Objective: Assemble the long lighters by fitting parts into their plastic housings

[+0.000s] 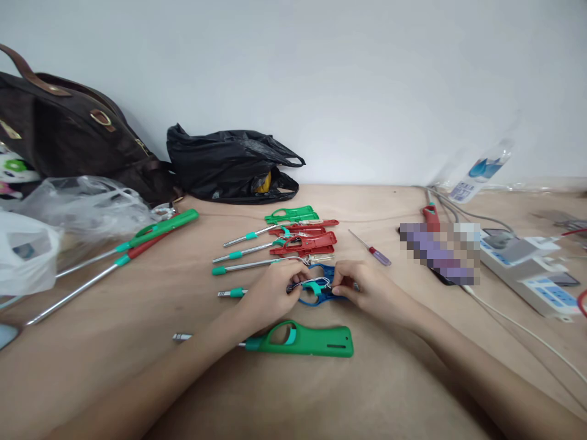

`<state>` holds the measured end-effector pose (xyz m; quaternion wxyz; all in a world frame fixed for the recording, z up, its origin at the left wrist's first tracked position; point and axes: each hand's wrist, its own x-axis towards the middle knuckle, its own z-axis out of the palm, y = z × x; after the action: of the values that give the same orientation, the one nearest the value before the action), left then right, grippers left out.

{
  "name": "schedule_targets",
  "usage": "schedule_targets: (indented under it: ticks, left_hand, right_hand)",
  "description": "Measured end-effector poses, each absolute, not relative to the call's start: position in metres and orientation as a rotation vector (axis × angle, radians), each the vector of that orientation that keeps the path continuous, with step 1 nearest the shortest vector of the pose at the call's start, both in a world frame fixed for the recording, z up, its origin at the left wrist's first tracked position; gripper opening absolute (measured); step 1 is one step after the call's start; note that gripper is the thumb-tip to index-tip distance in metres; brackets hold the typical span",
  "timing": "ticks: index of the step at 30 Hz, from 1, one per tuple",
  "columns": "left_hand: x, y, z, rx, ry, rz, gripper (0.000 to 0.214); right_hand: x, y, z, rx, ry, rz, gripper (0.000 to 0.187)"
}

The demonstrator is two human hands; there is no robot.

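My left hand (271,291) and my right hand (362,287) both grip a blue long-nosed lighter (317,287) lying on the wooden table (151,318). Its handle sits between my fingertips, with a teal trigger and thin white wires showing in the middle. Its metal tube pokes out to the left of my left hand. Just in front of my hands lies a green lighter (305,341), partly under my left forearm.
Behind my hands lie red lighters (305,243) and a green one (291,214). Two long lighters (137,241) lie at left by plastic bags (77,205). A small screwdriver (372,249), a power strip (527,269) with cables, a black bag (233,162), a brown handbag (68,131).
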<state>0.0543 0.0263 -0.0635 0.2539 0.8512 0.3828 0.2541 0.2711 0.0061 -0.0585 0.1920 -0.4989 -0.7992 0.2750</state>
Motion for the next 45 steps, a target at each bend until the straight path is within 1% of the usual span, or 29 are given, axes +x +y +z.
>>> schedule_targets:
  ticks: [9,16,21,32,39,45]
  left_hand:
    - [0.055,0.025,-0.070,2.352,1.017,0.763,0.032]
    - [0.054,0.026,-0.070,2.451,0.921,0.751,0.023]
    - [0.056,0.026,-0.073,2.521,0.970,0.696,0.016]
    - [0.059,0.023,-0.076,2.593,1.003,0.709,0.019]
    - [0.060,0.023,-0.075,2.624,1.005,0.684,0.015]
    - [0.060,0.023,-0.074,2.623,1.008,0.680,0.016]
  right_hand:
    - [0.271,0.005,-0.057,-1.401,-2.260,0.761,0.014]
    - [0.271,0.005,-0.058,-1.399,-2.253,0.755,0.015]
    - [0.270,0.005,-0.058,-1.393,-2.269,0.737,0.013]
    - [0.270,0.006,-0.060,-1.383,-2.287,0.711,0.013]
    - [0.270,0.006,-0.060,-1.380,-2.300,0.705,0.013]
    - [0.269,0.006,-0.061,-1.392,-2.296,0.701,0.014]
